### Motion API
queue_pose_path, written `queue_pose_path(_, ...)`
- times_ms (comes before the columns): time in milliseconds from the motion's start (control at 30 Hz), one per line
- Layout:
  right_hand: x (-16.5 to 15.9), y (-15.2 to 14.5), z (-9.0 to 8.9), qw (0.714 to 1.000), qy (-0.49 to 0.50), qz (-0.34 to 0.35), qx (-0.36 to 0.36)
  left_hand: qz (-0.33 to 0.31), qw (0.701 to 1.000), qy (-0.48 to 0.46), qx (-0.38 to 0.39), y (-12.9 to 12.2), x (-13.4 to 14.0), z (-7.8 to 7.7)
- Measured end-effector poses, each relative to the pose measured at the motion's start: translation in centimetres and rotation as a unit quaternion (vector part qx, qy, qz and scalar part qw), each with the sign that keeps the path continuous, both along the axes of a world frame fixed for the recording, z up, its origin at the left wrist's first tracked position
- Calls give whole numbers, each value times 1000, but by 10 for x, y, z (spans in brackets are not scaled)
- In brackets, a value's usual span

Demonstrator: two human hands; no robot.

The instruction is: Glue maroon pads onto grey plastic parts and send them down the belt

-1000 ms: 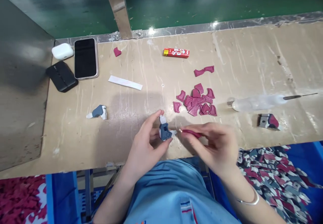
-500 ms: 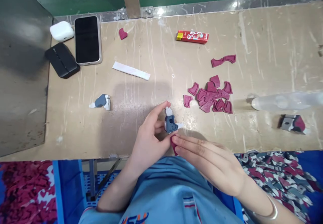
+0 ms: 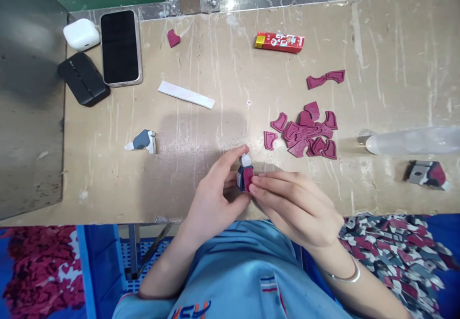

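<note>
My left hand point(image 3: 213, 201) is closed around a small grey-and-white plastic part point(image 3: 245, 161), held upright near the table's front edge. Against the side of that part lies a maroon plastic piece point(image 3: 247, 179). The fingertips of my right hand point(image 3: 298, 204) pinch the maroon piece at its right edge, and its thumb is hidden. Right of the hands is a loose pile of maroon pieces point(image 3: 305, 132). A similar grey-and-white part point(image 3: 142, 141) rests on the table to the left.
A phone point(image 3: 120, 46), a white case point(image 3: 81, 34) and a black box point(image 3: 84, 79) sit back left. Nearby are a white strip point(image 3: 186, 95), a red packet point(image 3: 279, 42), a translucent bottle point(image 3: 413, 140) and a maroon-and-grey part point(image 3: 427, 173). Bins of parts point(image 3: 395, 256) stand below the table.
My right hand has moved up and turned, bringing the maroon piece from below the grey-and-white part onto its side. My left hand keeps its hold. The view has shifted slightly.
</note>
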State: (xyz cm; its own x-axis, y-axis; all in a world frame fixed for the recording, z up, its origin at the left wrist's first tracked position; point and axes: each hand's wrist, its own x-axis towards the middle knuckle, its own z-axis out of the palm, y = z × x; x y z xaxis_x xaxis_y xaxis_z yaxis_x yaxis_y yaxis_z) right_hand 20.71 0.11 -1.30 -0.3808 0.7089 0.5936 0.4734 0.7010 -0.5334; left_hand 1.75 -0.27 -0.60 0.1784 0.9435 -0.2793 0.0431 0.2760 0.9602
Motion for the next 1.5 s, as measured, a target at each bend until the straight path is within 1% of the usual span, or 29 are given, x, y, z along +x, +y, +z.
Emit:
queue_pose_path(267,1,-2,6,997,12,9,-80,1,1000,2,-4,3,1,1)
queue_pose_path(333,2,-2,8,997,13,2,-74,1,1000,7,-5,3,1,2)
queue_pose_path(533,3,-4,10,1000,-24,11,-15,-9,1000,25,-9,-1,0,2)
queue_pose_path(667,3,-2,5,1000,-22,6,-12,-9,1000,23,-3,-1,0,1)
queue_pose_path(767,2,1,2,1000,3,16,-16,-6,1000,12,-6,0,1,1)
queue_pose_path(833,0,4,0,998,35,15,-50,-9,1000,2,-2,1,1,1)
queue_pose_path(967,-5,6,-3,986,99,5,-134,-19,1000,-14,8,0,-2,2)
queue_pose_path(1133,-10,6,-2,981,114,3,-156,-33,996,-80,21,0,-13,4)
queue_pose_path(1233,-12,3,-1,978,130,16,-162,1,993,-120,-5,1,-16,5)
queue_pose_path(1300,-13,0,-2,969,156,17,-188,31,990,-136,-32,2,-15,6)
queue_pose_path(1367,-14,-4,-4,957,186,2,-221,51,987,-150,-40,2,-13,7)
queue_pose_path(1500,-16,-9,-10,945,221,-16,-242,61,983,-165,-42,4,-13,7)
